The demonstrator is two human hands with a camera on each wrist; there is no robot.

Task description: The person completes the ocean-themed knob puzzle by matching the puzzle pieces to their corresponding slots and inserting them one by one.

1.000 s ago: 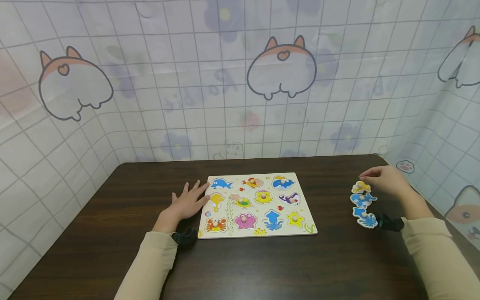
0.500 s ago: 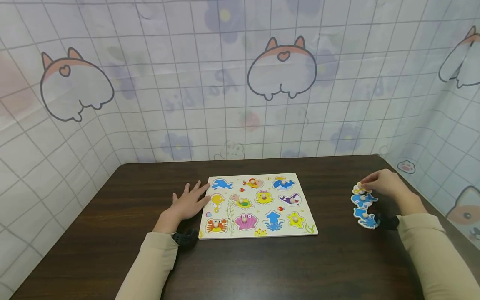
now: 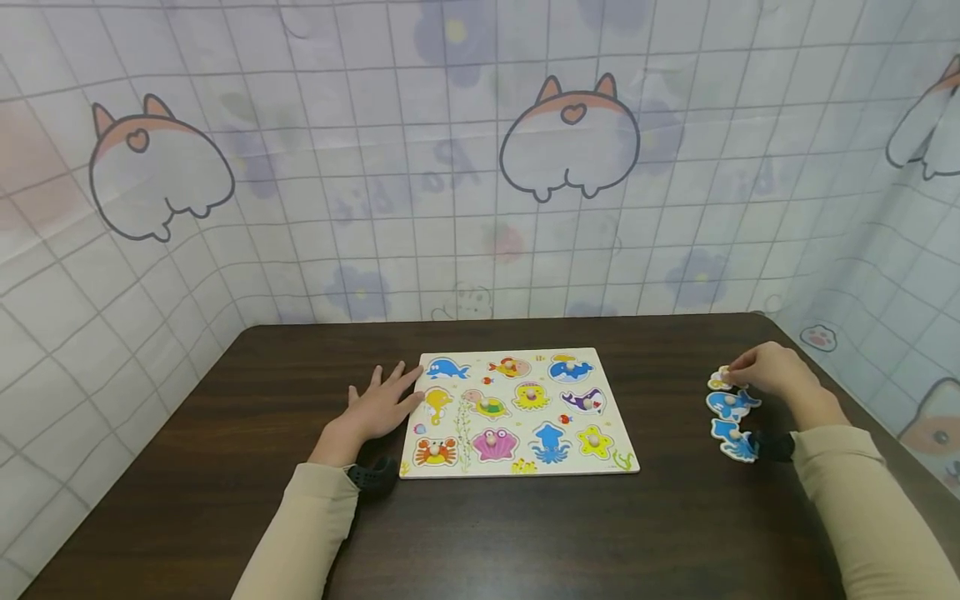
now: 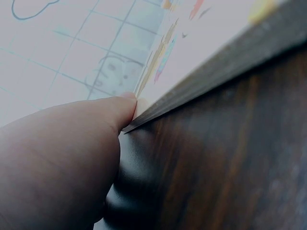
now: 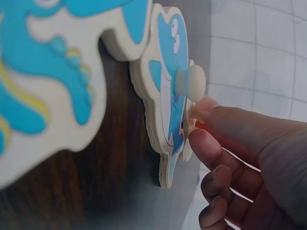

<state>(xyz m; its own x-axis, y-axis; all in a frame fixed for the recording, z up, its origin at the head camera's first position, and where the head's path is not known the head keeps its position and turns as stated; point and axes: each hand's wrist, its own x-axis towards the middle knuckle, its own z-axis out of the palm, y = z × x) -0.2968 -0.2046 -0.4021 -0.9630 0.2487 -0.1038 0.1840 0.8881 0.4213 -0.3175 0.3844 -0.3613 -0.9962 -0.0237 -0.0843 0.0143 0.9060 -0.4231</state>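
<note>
A white puzzle board [image 3: 517,421] with sea-animal pieces lies on the table. My left hand [image 3: 367,417] rests at the board's left edge with fingers straight and spread; its thumb [image 4: 120,108] touches the edge in the left wrist view. At the right, my right hand [image 3: 780,377] pinches a small yellow puzzle piece [image 3: 717,379] between thumb and fingertips. That piece is partly hidden by the fingers. Directly below it lie a blue whale piece [image 3: 729,406] with a round knob [image 5: 194,82] and a blue squid piece [image 3: 738,446], close together.
On the board, the whale, seahorse and squid places show printed pictures without knobs. Knobbed pieces include the crab [image 3: 435,451], shell [image 3: 493,445] and starfish [image 3: 595,442]. A dark wooden table [image 3: 570,542] meets a patterned cloth wall [image 3: 375,225] behind.
My right hand has lowered onto the yellow piece, its fingertips now covering the piece's right part. The left hand stays at the board's edge. The head view has shifted slightly.
</note>
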